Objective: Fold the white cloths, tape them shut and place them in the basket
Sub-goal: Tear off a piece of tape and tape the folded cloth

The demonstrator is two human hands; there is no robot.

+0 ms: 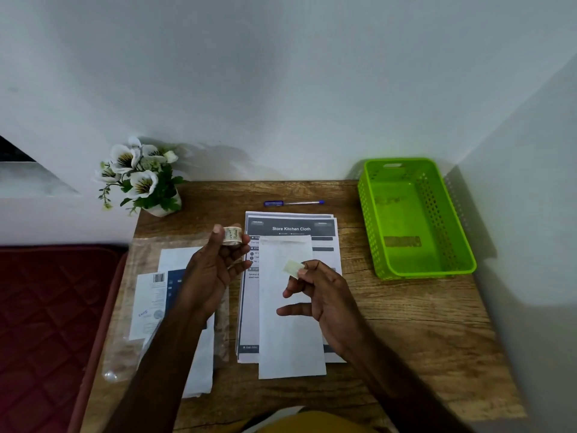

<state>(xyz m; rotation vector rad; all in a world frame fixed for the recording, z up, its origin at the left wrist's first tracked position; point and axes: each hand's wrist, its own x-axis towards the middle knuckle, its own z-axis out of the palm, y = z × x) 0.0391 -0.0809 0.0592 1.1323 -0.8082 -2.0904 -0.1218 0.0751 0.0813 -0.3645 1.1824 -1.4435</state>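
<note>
A folded white cloth [290, 332] lies as a long narrow strip on printed sheets in the middle of the wooden table [406, 332]. My left hand [215, 270] holds a small roll of patterned tape [232, 235] above the table, thumb and fingers round it. My right hand [324, 292] pinches a short torn piece of tape [292, 266] just above the cloth's upper half. The green perforated basket [449, 214] stands at the back right with nothing in it.
Printed sheets titled "Store Kitchen Cloth" [290, 228] lie under the cloth. A clear plastic package with labels [156, 307] lies at the left. A blue pen [293, 203] and a pot of white flowers [140, 176] sit at the back. A red cushion [46, 323] borders the table's left side.
</note>
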